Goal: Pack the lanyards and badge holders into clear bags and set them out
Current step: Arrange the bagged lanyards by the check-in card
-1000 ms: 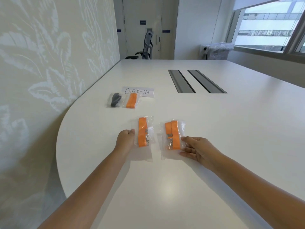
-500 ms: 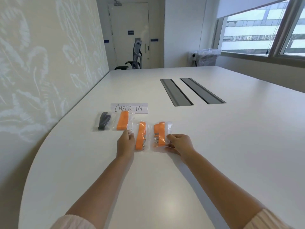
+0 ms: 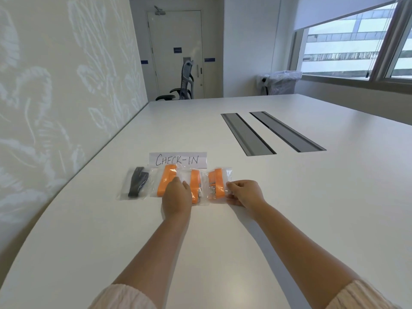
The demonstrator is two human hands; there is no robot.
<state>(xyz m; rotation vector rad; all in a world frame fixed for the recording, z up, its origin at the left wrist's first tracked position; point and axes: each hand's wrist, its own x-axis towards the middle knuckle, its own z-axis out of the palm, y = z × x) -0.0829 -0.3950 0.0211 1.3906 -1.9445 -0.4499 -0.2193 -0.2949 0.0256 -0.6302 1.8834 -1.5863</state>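
Note:
Several clear bags lie in a row on the white table (image 3: 223, 241) below a paper sign reading CHECK-IN (image 3: 177, 159). At the left end is a bag with a black lanyard (image 3: 137, 182), then a bag with an orange lanyard (image 3: 165, 181). My left hand (image 3: 176, 195) holds the left edge of a third bag with an orange lanyard (image 3: 195, 186). My right hand (image 3: 244, 192) pinches the right edge of a fourth bag with an orange lanyard (image 3: 218, 184). Both held bags rest on the table, in line with the others.
Two grey cable slots (image 3: 247, 134) are set into the table beyond the bags. A patterned wall (image 3: 55, 97) runs along the left. An office chair (image 3: 181, 85) and a lined bin (image 3: 282, 82) stand at the far end by the door.
Both hands have slid their bags away from me across the table, up into the row beside the two bags under the sign.

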